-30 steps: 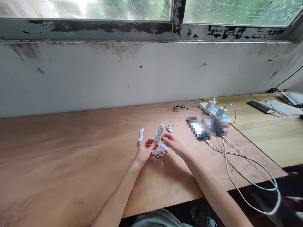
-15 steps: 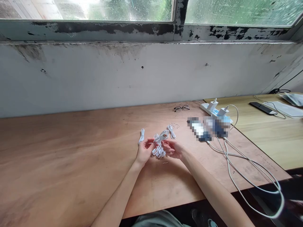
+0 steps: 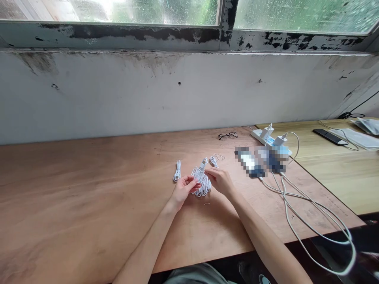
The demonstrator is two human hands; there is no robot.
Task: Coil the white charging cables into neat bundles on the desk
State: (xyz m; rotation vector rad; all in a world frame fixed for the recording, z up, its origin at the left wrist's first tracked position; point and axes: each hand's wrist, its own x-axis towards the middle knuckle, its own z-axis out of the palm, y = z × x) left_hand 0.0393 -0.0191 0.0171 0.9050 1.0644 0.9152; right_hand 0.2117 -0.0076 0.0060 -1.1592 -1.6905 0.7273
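Note:
A coiled white cable [image 3: 203,164] stands out above a pile of white cables [image 3: 203,190] on the wooden table, its connector end upward. My left hand [image 3: 184,190] is closed at the coil's lower part, thumb against the fingers, in front of the pile. On the other side, my right hand [image 3: 219,180] pinches right beside the coil. Whatever is between its fingertips is too small to make out. One tied white cable [image 3: 177,172] lies to the left of the pile. Another white cable [image 3: 213,161] lies behind my right hand, partly hidden by it.
Thin loose wire pieces [image 3: 219,157] lie behind the cables; another short piece [image 3: 206,204] is nearer me. Eyeglasses [image 3: 227,136] rest toward the wall. A power strip [image 3: 258,136] with chargers and blurred devices [image 3: 250,162] stand right. Long white cords [image 3: 314,199] hang over the table edge.
My right hand has turned over and moved its fingertips up to the coiled cable. The coil has tipped more upright, and my left hand has shifted slightly down.

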